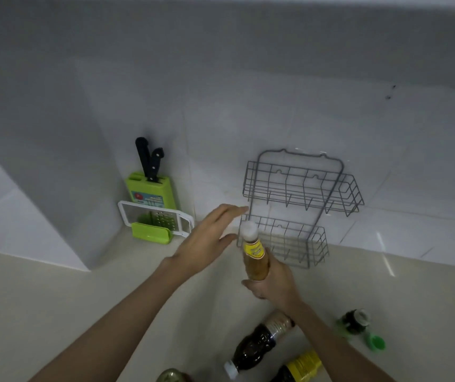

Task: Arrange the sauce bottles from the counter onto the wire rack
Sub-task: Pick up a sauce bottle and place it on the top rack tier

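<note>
The right hand [273, 282] grips the smooth, probably heavy bottle [254, 255] low on its body, while the left hand [207, 241] is open and empty.

No text can be read: the yellow label on the held bottle [254, 250] and the sticker on the green knife block [149, 199] are blurred.

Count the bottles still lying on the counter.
3 clearly: a dark bottle lying near the right forearm, a yellow-labelled one at the bottom edge, a green-capped one to the right. A round object at the bottom edge may be another.
</note>
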